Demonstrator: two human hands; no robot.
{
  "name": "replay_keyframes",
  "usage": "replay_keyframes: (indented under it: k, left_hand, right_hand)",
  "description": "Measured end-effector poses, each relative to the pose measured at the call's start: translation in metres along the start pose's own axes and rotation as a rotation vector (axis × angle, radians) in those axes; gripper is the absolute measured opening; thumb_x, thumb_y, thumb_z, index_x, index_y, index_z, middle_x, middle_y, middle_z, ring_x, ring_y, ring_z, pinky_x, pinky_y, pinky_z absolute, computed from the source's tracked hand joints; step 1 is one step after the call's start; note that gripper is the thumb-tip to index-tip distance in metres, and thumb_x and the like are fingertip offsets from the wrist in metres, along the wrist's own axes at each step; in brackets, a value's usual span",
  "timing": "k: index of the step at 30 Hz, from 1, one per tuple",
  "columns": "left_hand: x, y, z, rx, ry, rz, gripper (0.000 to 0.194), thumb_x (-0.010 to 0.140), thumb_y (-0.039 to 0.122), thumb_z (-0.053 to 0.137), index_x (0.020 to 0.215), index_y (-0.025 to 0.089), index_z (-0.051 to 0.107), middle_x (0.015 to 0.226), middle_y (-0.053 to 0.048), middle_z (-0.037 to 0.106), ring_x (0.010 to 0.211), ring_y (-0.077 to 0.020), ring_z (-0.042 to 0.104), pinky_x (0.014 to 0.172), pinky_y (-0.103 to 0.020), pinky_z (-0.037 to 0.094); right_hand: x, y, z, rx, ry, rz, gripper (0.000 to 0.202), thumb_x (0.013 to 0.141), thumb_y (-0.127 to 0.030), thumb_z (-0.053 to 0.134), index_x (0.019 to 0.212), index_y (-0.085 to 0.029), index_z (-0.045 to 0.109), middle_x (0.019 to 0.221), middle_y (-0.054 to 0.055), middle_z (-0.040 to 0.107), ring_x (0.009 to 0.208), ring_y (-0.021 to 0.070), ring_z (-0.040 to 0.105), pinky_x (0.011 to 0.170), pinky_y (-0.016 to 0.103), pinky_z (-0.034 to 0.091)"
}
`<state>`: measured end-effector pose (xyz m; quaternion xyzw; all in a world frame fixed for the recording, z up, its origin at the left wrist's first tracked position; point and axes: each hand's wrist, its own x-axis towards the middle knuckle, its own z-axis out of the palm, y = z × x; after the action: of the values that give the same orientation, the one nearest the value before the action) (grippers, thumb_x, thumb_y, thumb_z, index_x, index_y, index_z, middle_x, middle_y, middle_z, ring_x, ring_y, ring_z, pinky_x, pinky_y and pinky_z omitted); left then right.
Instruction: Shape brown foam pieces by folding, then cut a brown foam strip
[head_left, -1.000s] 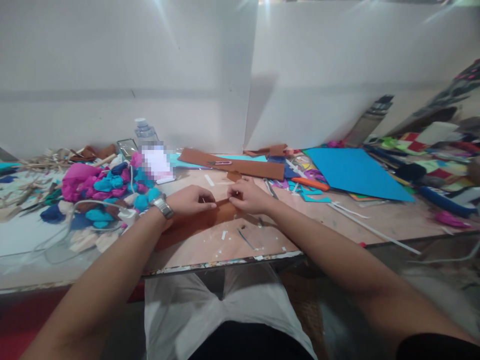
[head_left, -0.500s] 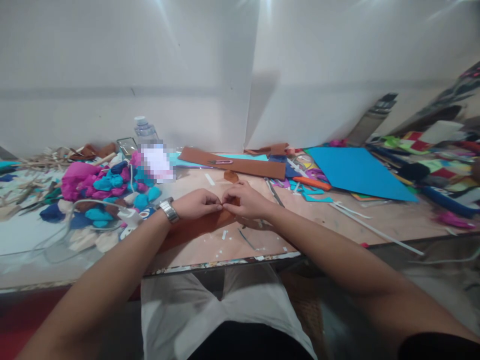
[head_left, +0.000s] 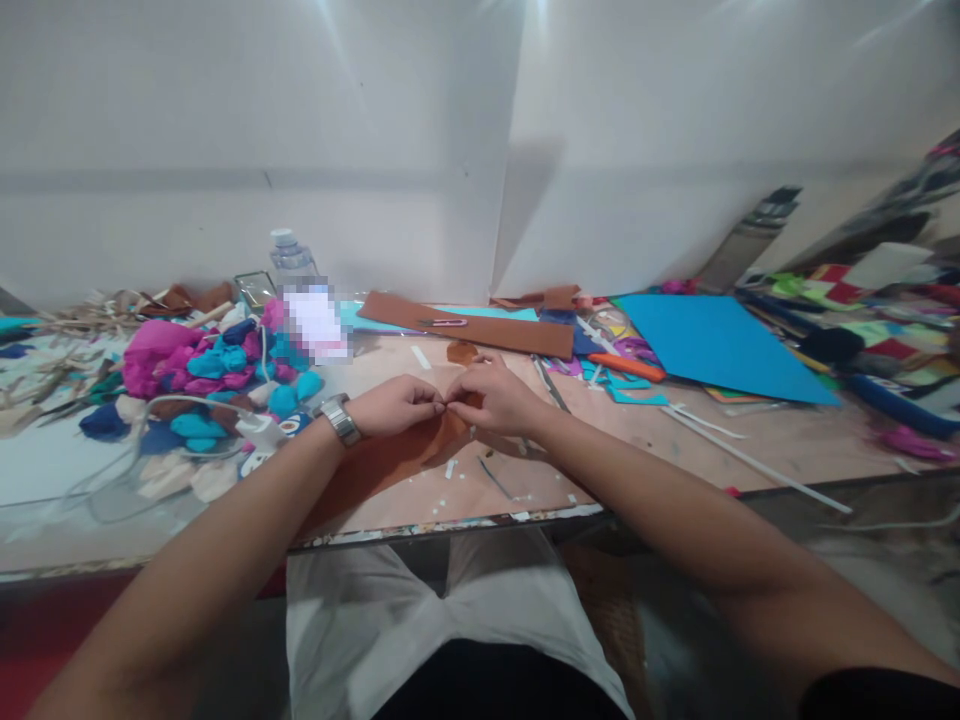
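Both hands meet at the middle of the table (head_left: 540,492), fingertips close together. My left hand (head_left: 397,405), with a metal watch (head_left: 341,420) at its wrist, pinches the edge of a brown sheet (head_left: 382,465). My right hand (head_left: 491,397) is closed on the same brown sheet, thumb and index finger pressed together. The sheet hangs below the hands and spreads left under the left forearm. Just behind the right hand lies a small round brown piece (head_left: 461,352). Farther back, small pink-handled snips (head_left: 444,322) rest on a long brown strip (head_left: 480,328).
Left: crumpled pink and blue bundles (head_left: 161,358), a white charger with cable (head_left: 259,430), a phone (head_left: 315,322) and a bottle (head_left: 292,258). Right: an orange cutter (head_left: 626,366), a blue sheet (head_left: 724,345), white strips (head_left: 757,465) and a dark bottle (head_left: 754,240). A wall (head_left: 375,130) stands behind.
The brown sheet below my hands has shifted and now shows a fold under the right fingers. Both hands keep almost the same place and grip.
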<state>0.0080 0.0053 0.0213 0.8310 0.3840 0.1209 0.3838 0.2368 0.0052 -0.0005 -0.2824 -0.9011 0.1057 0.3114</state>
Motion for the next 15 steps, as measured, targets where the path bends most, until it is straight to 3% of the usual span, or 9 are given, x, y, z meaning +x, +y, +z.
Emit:
replay_keyframes:
  k: [11,15]
  left_hand:
    - [0.0015,-0.0069,0.0,-0.189,-0.036,-0.034,0.023,0.087,0.035,0.059,0.086,0.015,0.069,0.072,0.001,0.058,0.065,-0.0116,0.046,0.066,-0.026,0.037]
    - [0.0005,-0.0028,-0.0005,-0.168,0.004,-0.03,0.031,0.091,0.041,0.058,0.086,0.014,0.071,0.074,0.0,0.06,0.068,-0.0125,0.046,0.068,-0.027,0.037]
  right_hand:
    - [-0.0018,0.0045,0.0,-0.053,0.013,-0.079,0.01,0.086,-0.019,0.067,0.091,-0.024,0.074,0.087,0.001,0.079,0.083,0.0177,0.067,0.107,0.044,0.026]
    - [-0.0024,0.0049,0.0006,-0.069,0.024,-0.092,0.01,0.086,-0.018,0.067,0.09,-0.024,0.075,0.083,0.001,0.077,0.082,0.0177,0.066,0.106,0.044,0.027]
